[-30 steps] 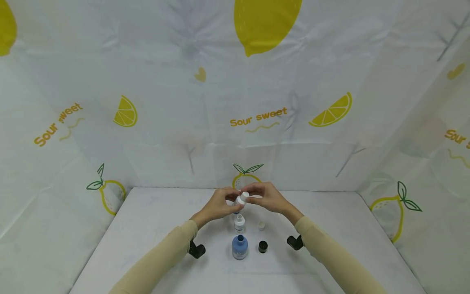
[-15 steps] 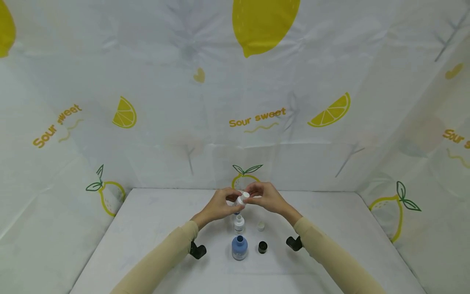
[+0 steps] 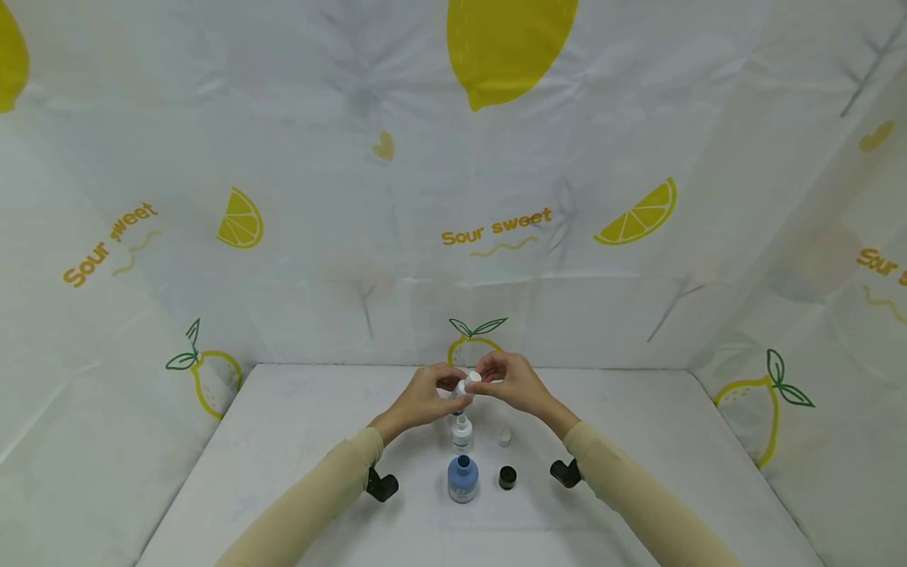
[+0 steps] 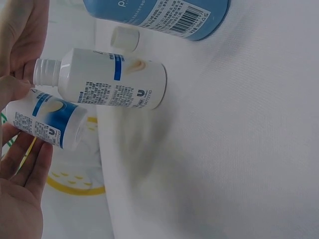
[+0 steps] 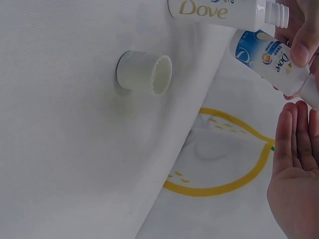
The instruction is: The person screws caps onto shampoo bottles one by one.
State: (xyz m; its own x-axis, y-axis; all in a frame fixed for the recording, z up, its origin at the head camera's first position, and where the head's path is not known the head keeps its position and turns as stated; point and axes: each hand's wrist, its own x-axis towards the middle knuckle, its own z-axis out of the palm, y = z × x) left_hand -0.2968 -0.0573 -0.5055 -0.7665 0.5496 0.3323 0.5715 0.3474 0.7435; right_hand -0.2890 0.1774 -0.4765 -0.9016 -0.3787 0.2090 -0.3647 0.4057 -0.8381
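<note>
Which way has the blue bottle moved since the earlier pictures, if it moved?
No: in the head view, the blue bottle keeps its place relative to the table.

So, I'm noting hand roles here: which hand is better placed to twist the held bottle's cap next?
Probably the right hand: it is already at the white cap, while the left hand is occupied holding the held bottle by its body, tilted.

A tilted bottle (image 4: pixel 45 117) is held by the left hand (image 4: pixel 22 199). A capless bottle (image 4: pixel 114 77), cap (image 4: pixel 124 39) and blue bottle (image 4: pixel 164 15) are set on the desk (image 4: pixel 239 149).
</note>
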